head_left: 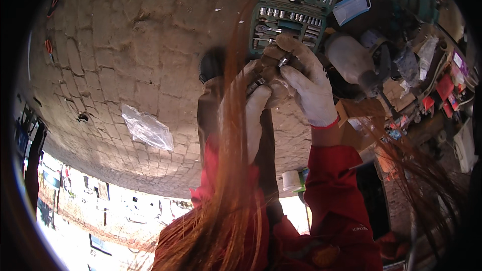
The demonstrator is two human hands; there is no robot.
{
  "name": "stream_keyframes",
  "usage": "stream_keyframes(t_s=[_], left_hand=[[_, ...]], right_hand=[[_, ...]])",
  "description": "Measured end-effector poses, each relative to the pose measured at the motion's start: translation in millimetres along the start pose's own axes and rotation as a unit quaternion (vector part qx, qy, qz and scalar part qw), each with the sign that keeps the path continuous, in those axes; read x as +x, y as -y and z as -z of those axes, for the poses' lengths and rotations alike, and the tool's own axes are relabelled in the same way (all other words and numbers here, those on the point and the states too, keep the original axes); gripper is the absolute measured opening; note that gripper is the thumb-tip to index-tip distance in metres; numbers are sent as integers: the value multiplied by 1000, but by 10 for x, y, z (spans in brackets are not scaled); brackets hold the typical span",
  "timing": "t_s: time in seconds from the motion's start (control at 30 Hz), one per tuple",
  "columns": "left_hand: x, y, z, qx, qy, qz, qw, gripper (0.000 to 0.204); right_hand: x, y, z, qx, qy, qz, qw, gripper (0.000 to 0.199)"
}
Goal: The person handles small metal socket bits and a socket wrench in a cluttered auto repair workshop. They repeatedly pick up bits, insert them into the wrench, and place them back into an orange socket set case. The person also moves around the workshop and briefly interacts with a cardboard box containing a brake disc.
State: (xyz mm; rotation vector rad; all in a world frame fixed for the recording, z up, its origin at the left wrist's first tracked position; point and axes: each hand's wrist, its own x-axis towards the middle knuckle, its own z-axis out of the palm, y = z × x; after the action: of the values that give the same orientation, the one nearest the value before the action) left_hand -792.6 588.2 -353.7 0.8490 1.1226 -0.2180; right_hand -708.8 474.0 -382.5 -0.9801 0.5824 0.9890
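Both my hands wear off-white work gloves with soiled fingertips and meet in front of me, above the paving. Between the bent fingers of my right hand is a small shiny metal socket. My left hand is closed around another short metal piece, which looks like a socket; strands of long hair cover part of this hand. Just beyond the gloves lies an open green socket-set case. Rows of sockets fill both its halves, and a ratchet rests in the nearer one.
Right of the case lie a blue face mask and a pale plastic container. A cardboard box stands beside my right forearm, amid clutter. On the left paving are a clear plastic bag and a red-handled tool.
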Motion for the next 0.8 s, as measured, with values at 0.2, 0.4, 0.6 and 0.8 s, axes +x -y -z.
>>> stream_keyframes(t_s=[0.2,0.4,0.6,0.8], left_hand=[[-36,-24,-17,-43,2,15,999,49],[-64,-19,-72,-6,-8,31,999,41],[-80,5,-46,42,-11,-9,999,40],[-62,24,-27,58,-50,-48,996,42]], right_hand=[[-69,-41,23,-10,5,3,1000,47],[-139,-50,56,-114,0,43,993,41],[-235,-97,85,-370,-22,108,922,30],[-288,-138,19,-388,-40,105,915,25]])
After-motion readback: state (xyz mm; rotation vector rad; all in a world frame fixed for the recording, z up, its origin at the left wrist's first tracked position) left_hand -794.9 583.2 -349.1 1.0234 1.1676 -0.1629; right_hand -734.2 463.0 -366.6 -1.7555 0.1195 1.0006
